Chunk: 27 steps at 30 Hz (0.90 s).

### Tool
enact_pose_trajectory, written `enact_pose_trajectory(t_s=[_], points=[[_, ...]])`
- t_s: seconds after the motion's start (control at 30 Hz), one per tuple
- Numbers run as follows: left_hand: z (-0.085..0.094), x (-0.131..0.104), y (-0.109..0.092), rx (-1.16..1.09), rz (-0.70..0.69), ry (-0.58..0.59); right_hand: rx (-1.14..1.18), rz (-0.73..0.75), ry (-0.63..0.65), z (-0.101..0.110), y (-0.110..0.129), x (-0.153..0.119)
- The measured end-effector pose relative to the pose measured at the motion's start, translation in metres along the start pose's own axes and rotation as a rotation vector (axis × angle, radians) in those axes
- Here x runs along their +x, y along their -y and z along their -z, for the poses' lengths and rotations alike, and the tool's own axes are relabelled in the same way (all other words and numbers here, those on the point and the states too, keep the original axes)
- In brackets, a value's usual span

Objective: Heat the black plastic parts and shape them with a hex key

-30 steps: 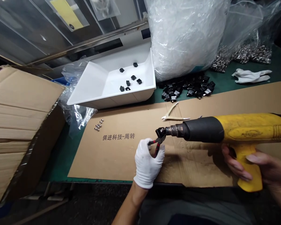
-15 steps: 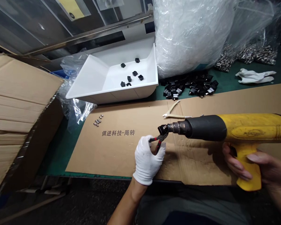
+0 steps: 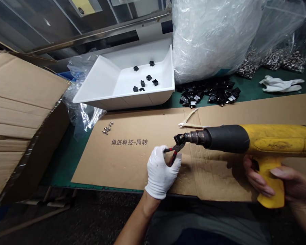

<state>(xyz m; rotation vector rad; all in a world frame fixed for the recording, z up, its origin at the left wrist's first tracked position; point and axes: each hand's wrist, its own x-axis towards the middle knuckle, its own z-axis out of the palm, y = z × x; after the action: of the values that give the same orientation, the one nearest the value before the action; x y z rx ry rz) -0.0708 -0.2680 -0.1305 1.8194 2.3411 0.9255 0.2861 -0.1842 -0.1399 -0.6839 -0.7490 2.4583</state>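
My left hand [image 3: 163, 172], in a white glove, is closed around the red-and-black handles of a pair of pliers [image 3: 173, 156]. At the tip of the pliers sits a small black plastic part [image 3: 179, 139]. My bare right hand [image 3: 277, 180] grips the yellow handle of a heat gun [image 3: 280, 139]. The metal nozzle of the gun points left and ends right at the black part; whether they touch I cannot tell. Just behind the nozzle lies a second pair of pliers with cream handles [image 3: 190, 120], spread apart on the cardboard sheet [image 3: 127, 163].
A white plastic bin [image 3: 104, 97] holds several black parts. Right of it lies a pile of black parts [image 3: 214, 93], beneath a large plastic bag [image 3: 214, 37]. Small metal pins [image 3: 107, 128] rest on the cardboard. A white glove [image 3: 282, 84] and a cardboard box [image 3: 20, 112] flank the workspace.
The view has shifted slightly. Both hands keep their grips, and the heat gun's nozzle stays at the black part in the pliers.
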Motion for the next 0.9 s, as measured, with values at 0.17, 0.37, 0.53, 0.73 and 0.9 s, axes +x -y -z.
enact_pose_trajectory(t_s=[0.17,0.37,0.53,0.73,0.9], points=[[0.004,0.001,0.001,-0.102,0.022,0.023,-0.006,-0.016,-0.028,-0.002,0.0,0.0],[0.022,0.003,-0.003,-0.392,0.077,0.175,0.024,0.0,-0.047,-0.009,-0.002,0.002],[0.026,0.004,-0.001,-0.426,0.058,0.195,0.061,-0.003,-0.039,-0.012,-0.003,0.004],[0.026,0.008,0.003,-0.412,0.049,0.185,0.058,-0.01,-0.006,-0.006,-0.003,0.004],[0.027,0.008,0.005,-0.402,0.045,0.177,0.082,-0.006,-0.022,-0.003,-0.004,0.004]])
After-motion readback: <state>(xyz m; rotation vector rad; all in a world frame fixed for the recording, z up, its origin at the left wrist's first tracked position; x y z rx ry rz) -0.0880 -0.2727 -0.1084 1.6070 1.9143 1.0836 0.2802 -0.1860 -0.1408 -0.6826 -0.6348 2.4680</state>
